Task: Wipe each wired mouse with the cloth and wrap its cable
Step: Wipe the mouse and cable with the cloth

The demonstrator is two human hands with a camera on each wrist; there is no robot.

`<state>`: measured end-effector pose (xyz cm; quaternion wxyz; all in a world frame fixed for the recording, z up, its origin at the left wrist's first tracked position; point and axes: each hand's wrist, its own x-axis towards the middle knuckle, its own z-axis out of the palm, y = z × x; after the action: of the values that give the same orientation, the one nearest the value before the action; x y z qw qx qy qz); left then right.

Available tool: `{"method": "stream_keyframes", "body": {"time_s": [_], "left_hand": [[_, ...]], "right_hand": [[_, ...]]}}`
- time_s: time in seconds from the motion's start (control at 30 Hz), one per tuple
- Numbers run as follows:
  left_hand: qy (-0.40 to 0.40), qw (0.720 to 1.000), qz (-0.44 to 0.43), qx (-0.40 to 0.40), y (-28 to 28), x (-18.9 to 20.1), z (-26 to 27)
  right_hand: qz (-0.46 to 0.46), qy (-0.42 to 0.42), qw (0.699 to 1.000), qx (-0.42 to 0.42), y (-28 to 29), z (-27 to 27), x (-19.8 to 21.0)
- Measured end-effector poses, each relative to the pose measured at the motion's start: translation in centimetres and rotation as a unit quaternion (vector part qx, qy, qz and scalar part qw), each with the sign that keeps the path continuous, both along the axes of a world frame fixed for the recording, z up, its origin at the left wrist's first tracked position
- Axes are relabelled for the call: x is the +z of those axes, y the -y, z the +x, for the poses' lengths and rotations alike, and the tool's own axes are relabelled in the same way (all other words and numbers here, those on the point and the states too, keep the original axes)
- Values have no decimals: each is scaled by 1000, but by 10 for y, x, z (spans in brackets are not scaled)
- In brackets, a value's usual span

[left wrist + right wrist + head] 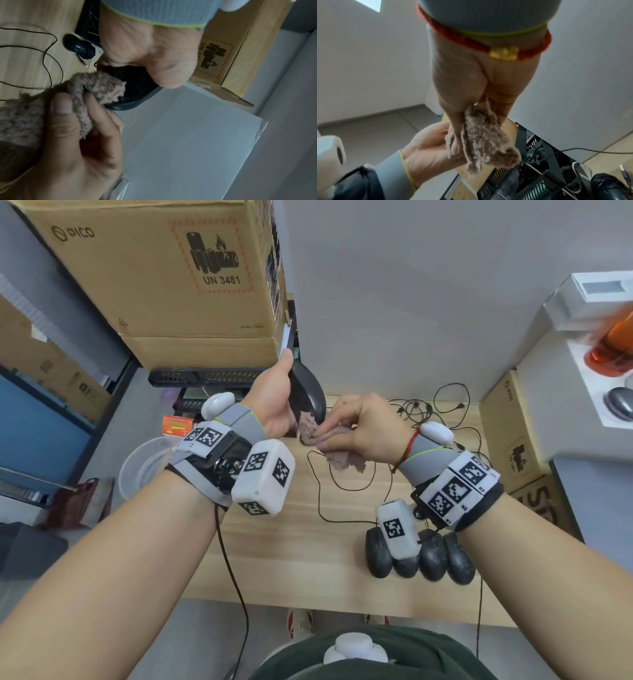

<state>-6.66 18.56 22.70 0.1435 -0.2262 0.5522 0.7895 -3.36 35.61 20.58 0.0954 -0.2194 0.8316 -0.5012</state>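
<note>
– Black mouse [306, 392], where is it?
– Middle of the head pic, up off the wood table [274, 542]. L hand [274, 402] is wrapped round it, thumb up top, mouse tipped on its side.

– And the cloth?
– Fuzzy pinkish-brown cloth [329, 443], just right of the mouse and touching its low end. R hand [368, 426] pinches it w/ thumb & fingers. In the left wrist pic the cloth [96, 86] lies on the mouse [135, 92].

– So both hands are busy?
– Yep. L one grips the mouse, R one grips the cloth.

– Its cable?
– Thin black cable [320, 491] loops loose on the table below the hands. Can't tell for sure which mouse it goes to.

– More mice?
– Four black mice [421, 556] side by side, lower right of the head pic, partly behind the R wrist box. One more mouse w/ its cable wrapped [78, 46] shows upper left in the left wrist pic.

– What's round that?
– Pile of tangled cables [428, 405] at the table's back. Big cardboard box [154, 278] upper left. Grey mouse [620, 404] on a white thing at the right edge.
</note>
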Motion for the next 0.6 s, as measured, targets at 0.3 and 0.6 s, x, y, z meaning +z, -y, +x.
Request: {"method": "stream_keyframes", "body": {"time_s": [0.3, 0.6], "left_hand": [[-24, 999, -36, -2, 10, -2, 1], [-48, 997, 61, 29, 16, -10, 5]], "right_hand": [[-106, 2, 990, -90, 3, -2, 7], [-119, 64, 986, -99, -9, -10, 6]]}}
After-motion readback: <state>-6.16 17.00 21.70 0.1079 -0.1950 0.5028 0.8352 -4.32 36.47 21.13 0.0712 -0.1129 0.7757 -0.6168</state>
